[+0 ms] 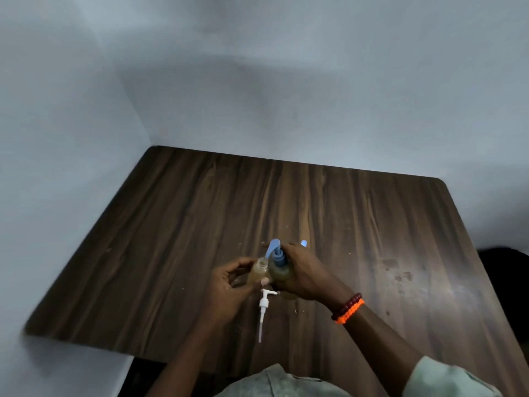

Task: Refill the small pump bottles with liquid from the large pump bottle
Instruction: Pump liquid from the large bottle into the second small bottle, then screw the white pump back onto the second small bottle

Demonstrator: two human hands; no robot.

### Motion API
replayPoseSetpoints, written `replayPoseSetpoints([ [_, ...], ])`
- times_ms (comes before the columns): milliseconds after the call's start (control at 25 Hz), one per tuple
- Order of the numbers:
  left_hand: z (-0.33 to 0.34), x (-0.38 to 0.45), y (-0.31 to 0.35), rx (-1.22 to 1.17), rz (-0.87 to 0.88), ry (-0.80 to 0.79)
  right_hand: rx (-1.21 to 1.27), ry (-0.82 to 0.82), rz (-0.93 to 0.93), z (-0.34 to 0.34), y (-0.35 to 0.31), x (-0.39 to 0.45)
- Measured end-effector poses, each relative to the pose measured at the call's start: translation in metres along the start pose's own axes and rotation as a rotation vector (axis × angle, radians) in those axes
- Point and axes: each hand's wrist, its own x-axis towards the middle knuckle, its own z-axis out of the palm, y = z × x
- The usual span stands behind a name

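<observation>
Pale grey-blue walls (257, 81) meet in a corner behind a dark wood-grain table (171, 224), which fills most of the lower view; its right side carries some dull smudges. The person's pale green shirt (286, 385) shows at the bottom edge.

Both hands meet above the middle of the table near its front. The right hand (303, 273) is curled around the large pump bottle (282, 270), fingers wrapped over its shoulder and side, so the grip is closed firmly on it. Two bracelets (347, 308), one dark red beads and one orange braid, circle that wrist. The left hand (229, 285) holds the small bottle (259, 272) with thumb and fingers curled round it, the thumb lying across its lower front.

The large bottle holds yellowish-green liquid and has a blue pump head (274, 250) whose spout points left, over the open neck of the small bottle, which touches it side by side. The small bottle is clear, with amber liquid inside, and has no cap.

A white pump (262, 308), with its long dip tube pointing toward the person, lies on the table just in front of the hands. A small blue tip (303, 243) shows behind the right hand; what it belongs to I cannot tell.
</observation>
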Motion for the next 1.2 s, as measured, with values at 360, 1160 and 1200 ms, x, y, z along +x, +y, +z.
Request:
replayPoseSetpoints([
  [360, -0.044, -0.008, -0.019, 0.051, -0.048, 0.144, 0.058, 0.131, 0.131, 0.042, -0.001, 0.08],
  [1160, -0.055, 0.003, -0.038, 0.094, -0.161, 0.059, 0.154, 0.125, 0.268, 0.09, 0.042, 0.11],
  [1200, -0.055, 0.004, -0.038, 0.095, -0.161, 0.054, 0.175, 0.119, 0.269, 0.09, 0.04, 0.109],
])
